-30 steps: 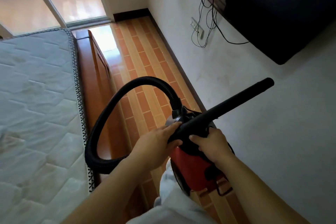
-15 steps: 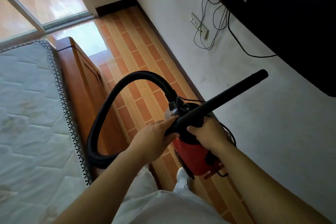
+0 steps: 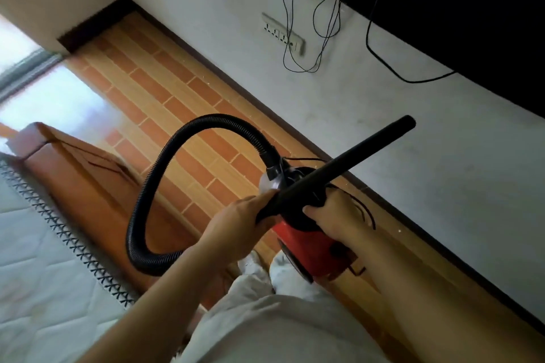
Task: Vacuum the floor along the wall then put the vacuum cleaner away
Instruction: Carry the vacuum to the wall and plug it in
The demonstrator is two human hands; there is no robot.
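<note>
Two hands hold a red vacuum cleaner (image 3: 309, 247) near the wall (image 3: 398, 156).
The left hand (image 3: 236, 224) curls round the near end of the black tube (image 3: 348, 165). The right hand (image 3: 333, 215) grips the vacuum cleaner's top, above the floor (image 3: 165, 91) between bed (image 3: 44, 259) and wall.

A mattress (image 3: 44, 259) on a wooden bed frame (image 3: 97, 186); television (image 3: 472, 23) above power strip (image 3: 283, 34).

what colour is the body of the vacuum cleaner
Red, with black fittings; the vacuum cleaner body shows best in the head view, the only one.
</note>
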